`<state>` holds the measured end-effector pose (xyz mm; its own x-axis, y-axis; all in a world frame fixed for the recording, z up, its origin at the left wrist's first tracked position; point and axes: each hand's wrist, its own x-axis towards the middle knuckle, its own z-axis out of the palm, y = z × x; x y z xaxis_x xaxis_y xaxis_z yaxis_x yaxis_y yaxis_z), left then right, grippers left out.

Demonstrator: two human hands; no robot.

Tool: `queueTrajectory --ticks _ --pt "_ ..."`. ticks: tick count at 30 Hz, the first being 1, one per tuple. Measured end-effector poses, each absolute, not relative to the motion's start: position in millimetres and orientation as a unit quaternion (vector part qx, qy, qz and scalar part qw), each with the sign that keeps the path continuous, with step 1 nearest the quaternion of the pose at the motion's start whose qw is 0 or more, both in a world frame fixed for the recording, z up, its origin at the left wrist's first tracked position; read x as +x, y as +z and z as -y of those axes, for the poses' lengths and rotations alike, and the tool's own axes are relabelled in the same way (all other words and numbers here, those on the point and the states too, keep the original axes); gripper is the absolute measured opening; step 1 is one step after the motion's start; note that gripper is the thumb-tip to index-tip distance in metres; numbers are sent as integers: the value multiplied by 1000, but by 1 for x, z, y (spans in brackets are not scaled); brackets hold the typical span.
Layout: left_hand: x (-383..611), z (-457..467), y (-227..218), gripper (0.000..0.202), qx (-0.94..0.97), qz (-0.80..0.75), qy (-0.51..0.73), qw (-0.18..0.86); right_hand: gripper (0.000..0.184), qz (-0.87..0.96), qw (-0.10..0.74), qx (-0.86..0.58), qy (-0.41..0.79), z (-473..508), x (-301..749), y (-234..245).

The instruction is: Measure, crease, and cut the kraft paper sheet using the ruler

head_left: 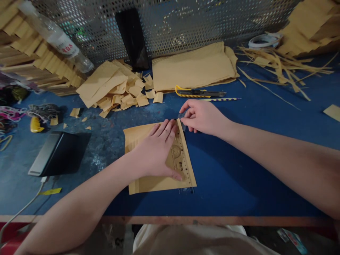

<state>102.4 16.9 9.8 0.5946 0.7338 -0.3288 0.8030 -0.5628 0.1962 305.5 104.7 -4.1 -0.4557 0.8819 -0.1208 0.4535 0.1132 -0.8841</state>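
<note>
My left hand (pixel 156 150) lies flat with fingers spread, pressing a clear plastic ruler (pixel 183 166) onto a sheet of brown kraft paper (pixel 148 186). The ruler runs along the sheet's right side, where a narrow strip of paper shows beyond it, and its near end sticks out past the bottom edge. At the sheet's top right corner, my right hand (pixel 203 117) is closed, thumb against curled fingers. Something thin and see-through shows at its fingertips; I cannot make out what it is. A yellow utility knife (pixel 200 92) and a dotted pencil (pixel 223 99) lie just behind this hand.
Behind are paper scraps (pixel 127 90), stacked brown sheets (pixel 193 69) and a phone (pixel 132 39) leaning on perforated metal. Paper strips (pixel 281 71) and a tape roll (pixel 265 40) lie back right. On the left stand a black box-shaped device (pixel 53 154) with a cable and a plastic bottle (pixel 62 42).
</note>
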Motion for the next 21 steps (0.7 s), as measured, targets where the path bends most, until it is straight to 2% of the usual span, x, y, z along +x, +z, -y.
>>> queueTrajectory --ticks 11,21 --pt "104 -18 11 150 875 -441 -117 162 18 711 228 -474 466 -104 306 -7" --pt "105 -15 12 142 883 -437 -98 140 15 709 250 -490 441 -96 302 -9"
